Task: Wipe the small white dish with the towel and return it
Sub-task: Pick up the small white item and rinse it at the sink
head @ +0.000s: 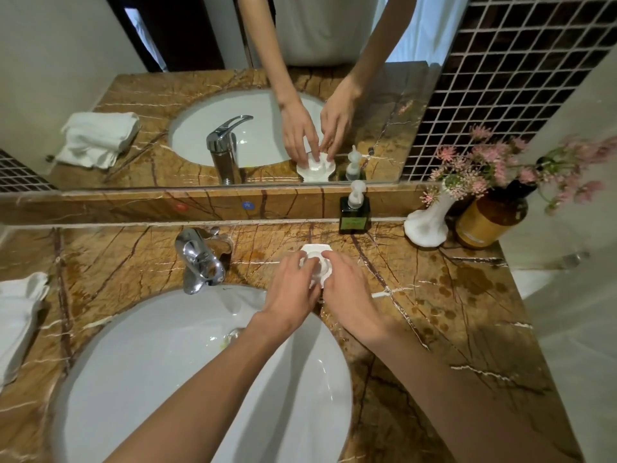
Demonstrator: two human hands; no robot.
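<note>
White small dish (314, 249) on marble counter (434, 295), left hand (292, 289) and right hand (350, 289) each in a closed grip on it.

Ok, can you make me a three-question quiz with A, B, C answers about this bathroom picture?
1. Where is the folded white towel?
A. left edge of the brown marble counter
B. inside the round white sink
C. beside the flowers

2. What colour are the flowers in the white vase?
A. yellow
B. pink
C. blue

3. What are the hands doing?
A. turning the tap
B. holding the towel
C. both touching the small white dish

Answers:
1. A, it lies at the counter's far left.
2. B, the blooms are pink.
3. C, the left hand and right hand meet on the dish by the dark green pump bottle.
</note>
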